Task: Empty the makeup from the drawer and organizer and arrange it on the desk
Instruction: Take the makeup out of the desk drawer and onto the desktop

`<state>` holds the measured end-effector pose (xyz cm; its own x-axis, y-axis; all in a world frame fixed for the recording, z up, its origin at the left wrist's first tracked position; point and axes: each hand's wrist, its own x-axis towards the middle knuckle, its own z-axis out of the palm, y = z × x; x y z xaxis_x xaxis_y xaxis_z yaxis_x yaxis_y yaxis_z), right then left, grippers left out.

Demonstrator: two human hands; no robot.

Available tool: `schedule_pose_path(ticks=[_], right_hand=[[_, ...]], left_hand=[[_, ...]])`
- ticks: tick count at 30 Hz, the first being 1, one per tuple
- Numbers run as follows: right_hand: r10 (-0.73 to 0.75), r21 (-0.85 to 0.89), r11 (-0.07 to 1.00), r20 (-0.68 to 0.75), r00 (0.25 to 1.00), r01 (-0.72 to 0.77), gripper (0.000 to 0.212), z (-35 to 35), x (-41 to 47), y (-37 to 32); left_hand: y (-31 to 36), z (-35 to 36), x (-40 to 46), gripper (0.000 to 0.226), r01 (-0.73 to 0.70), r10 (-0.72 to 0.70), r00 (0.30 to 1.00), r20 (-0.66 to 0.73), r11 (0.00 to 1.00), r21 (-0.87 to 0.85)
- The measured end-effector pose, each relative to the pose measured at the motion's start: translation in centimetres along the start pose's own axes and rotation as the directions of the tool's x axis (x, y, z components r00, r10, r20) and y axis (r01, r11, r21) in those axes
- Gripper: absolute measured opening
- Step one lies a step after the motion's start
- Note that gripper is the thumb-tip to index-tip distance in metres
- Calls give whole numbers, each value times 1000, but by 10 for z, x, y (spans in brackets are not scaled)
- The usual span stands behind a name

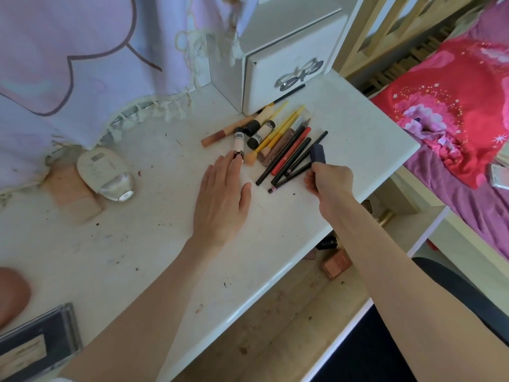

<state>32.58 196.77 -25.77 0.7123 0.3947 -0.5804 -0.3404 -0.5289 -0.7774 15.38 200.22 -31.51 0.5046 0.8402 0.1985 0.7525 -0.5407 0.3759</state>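
Overhead, a white desk (358, 128) holds a fanned row of makeup pencils (292, 158) and concealer tubes (239, 143) near a small white organizer (286, 64). The right hand (329, 179) pinches a dark blue lipstick-like tube (318, 153) beside the pencils. The left hand (221, 202) lies flat, fingers straight, fingertips touching one tube. These items look light, rigid and prone to rolling; grip mid-barrel.
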Motion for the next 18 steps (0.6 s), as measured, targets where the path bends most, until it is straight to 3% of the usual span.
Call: schedule_pose_path(ticks=[5,8,12,18], right_hand=[[-1,178,984,-29,1000,6,37,-1,-9,1],[-11,194,981,-80,997,26,42,-7,-15,13],[-44,61,997,-135,990,53,53,-5,-17,25],[-227,-200,954,-3,974,222,55,11,-25,23]], left_hand=[[-1,0,0,48,35,-35,999,-6,999,-19],[-1,0,1,47,51,-51,999,-1,997,-50],[-1,0,2,48,66,-66,998,12,995,-71],[-1,-1,2,48,72,-71,997,21,995,-62]])
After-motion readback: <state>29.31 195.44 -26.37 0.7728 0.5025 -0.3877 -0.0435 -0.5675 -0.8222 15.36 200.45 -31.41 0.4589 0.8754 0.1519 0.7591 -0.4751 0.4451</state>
